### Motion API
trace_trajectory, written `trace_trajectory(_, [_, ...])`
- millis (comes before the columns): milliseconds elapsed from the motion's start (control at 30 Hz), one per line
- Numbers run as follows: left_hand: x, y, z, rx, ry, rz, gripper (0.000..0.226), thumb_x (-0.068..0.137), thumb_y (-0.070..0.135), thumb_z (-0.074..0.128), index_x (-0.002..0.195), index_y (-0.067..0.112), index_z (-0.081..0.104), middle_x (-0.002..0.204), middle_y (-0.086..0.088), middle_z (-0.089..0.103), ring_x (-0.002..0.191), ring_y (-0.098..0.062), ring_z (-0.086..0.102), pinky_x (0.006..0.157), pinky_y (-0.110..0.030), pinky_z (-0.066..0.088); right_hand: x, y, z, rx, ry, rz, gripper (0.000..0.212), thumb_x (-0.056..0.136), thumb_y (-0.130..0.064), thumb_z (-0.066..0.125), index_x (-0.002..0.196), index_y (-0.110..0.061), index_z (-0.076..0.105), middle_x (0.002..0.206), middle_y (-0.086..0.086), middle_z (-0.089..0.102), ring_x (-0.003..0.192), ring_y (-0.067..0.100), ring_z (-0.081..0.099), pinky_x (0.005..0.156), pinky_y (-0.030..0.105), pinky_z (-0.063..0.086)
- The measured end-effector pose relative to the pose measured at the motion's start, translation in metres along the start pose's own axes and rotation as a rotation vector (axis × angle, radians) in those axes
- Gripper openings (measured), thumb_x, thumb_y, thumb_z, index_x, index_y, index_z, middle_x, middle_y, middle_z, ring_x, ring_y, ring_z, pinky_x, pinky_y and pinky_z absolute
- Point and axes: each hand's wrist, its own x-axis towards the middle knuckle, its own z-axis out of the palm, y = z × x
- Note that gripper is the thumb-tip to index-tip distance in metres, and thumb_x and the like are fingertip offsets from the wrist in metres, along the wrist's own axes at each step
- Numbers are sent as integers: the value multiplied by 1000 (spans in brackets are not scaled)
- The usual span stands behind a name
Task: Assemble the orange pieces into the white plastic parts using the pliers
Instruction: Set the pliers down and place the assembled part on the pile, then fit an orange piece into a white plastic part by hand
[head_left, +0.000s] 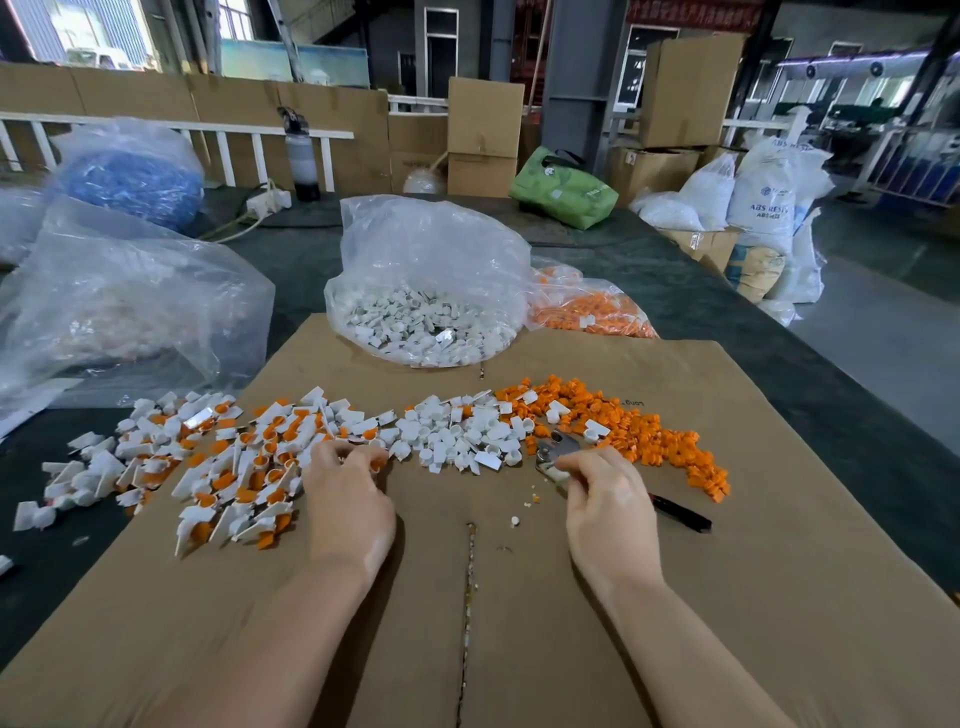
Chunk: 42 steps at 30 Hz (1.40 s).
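Note:
Loose orange pieces (623, 421) lie heaped at the right of the cardboard sheet (519, 597), white plastic parts (457, 431) in the middle, and white parts with orange inserts (234, 467) at the left. My right hand (608, 499) grips the pliers (558, 452); their metal head points toward the piles and a dark handle sticks out behind the hand. At the edge of the left heap, my left hand (348, 499) has its fingers curled round a small piece with orange showing at the fingertips.
A clear bag of white parts (426, 291) stands behind the piles, a bag of orange pieces (587, 306) to its right, and a large clear bag (124, 301) at the left. Small white crumbs (519, 514) lie between my hands. Boxes and sacks stand beyond the table.

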Motion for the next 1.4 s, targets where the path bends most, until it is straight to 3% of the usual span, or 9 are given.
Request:
trace_trajectory(200, [-6,5,4,64,80,163,40,84,-2,54,119,17,60,123,-6,44,121,-24,31,105,-39,30,27,26,-15,-246,-98,136,48,82,17,46,121,-7,60,117,8,58,113,25,47,89,31,38])
trace_trajectory(333, [-12,12,14,3,-8,439,28,88,4,54,113,15,63,113,3,50,112,-14,38,98,-21,29,38,32,-17,-407,-262,108,67,75,20,50,132,-15,50,130,3,50,121,22,41,96,28,36])
trace_trajectory(500, [-16,20,32,90,-202,598,50,97,14,44,144,27,32,148,7,29,136,-10,20,110,-17,11,45,35,-16,-478,-299,45,41,85,7,52,117,-16,60,108,1,54,101,16,50,78,22,40])
trace_trajectory(600, [-15,22,40,195,-276,603,51,101,37,30,149,33,14,157,9,11,143,-12,7,116,-27,5,46,35,-16,-466,-263,46,27,89,2,53,111,-13,60,102,1,54,95,16,50,72,22,38])
trace_trajectory(767, [-14,23,39,117,-190,653,32,99,37,39,124,30,57,135,16,49,125,-7,33,104,-19,22,32,10,-13,-147,-108,5,13,91,-2,53,99,-7,63,96,4,60,91,21,54,77,31,43])
trace_trajectory(867, [-16,25,37,31,-214,657,22,97,24,48,107,24,68,117,14,60,107,-8,42,86,-12,27,16,-7,-4,-1,-115,-6,11,89,0,56,90,-7,64,90,1,61,84,16,54,75,28,44])
trace_trajectory(1067, [-21,25,31,-114,-211,526,24,88,17,64,112,20,65,105,17,44,88,5,44,75,4,27,-3,-11,15,97,-124,59,13,90,-2,55,92,-11,64,90,-3,61,78,9,50,70,20,40])
trace_trajectory(1233, [-22,29,32,-149,-230,427,27,87,4,61,111,14,65,103,13,44,93,-2,50,76,10,24,-8,-9,20,121,-93,44,13,90,-3,57,96,-9,67,94,-3,62,76,1,46,70,5,34])
trace_trajectory(1400, [-27,36,33,-183,-235,375,34,88,11,61,120,22,59,108,14,48,105,-5,53,85,-6,31,-9,-8,20,69,-92,-1,12,90,-3,57,94,-10,66,92,-3,62,77,3,47,69,13,35])
